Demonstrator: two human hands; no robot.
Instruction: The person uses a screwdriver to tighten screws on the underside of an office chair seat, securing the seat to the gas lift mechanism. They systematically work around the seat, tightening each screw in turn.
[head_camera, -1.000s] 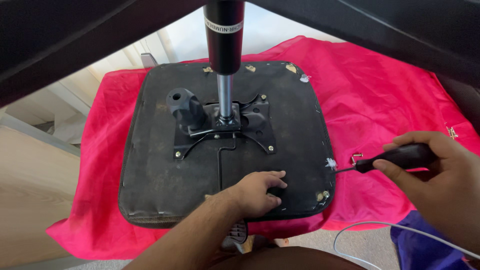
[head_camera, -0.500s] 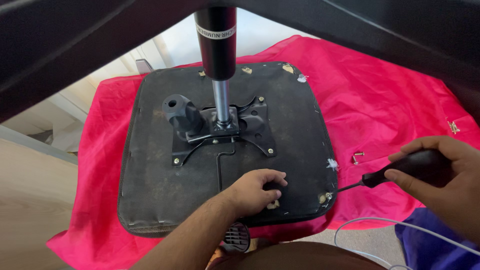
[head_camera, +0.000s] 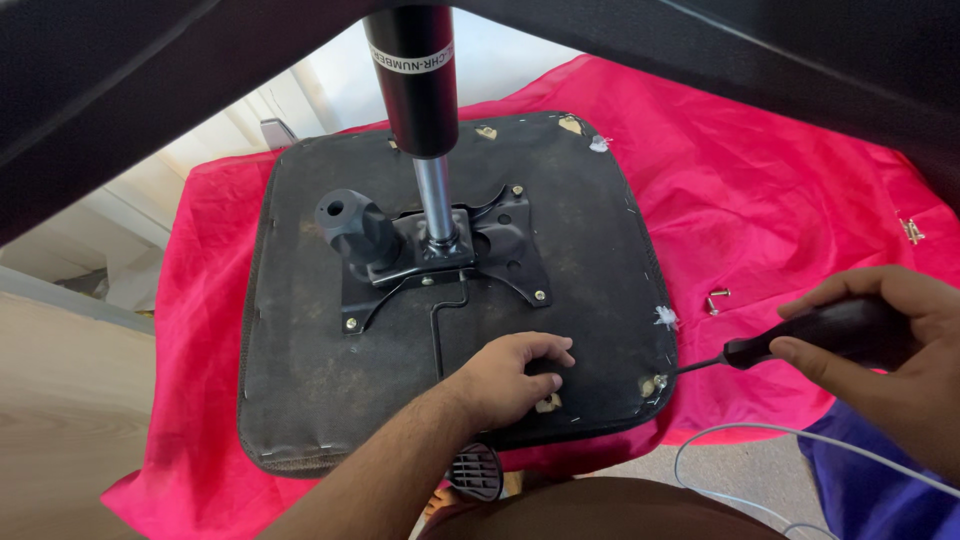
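Red cloth (head_camera: 780, 210) bears one seat (head_camera: 330, 400), two hands, one screwdriver (head_camera: 790, 345).

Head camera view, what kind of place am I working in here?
Probably a room at home, used as a makeshift repair spot: an upturned chair seat lies on a red cloth spread over the floor, with a screwdriver in the right hand.
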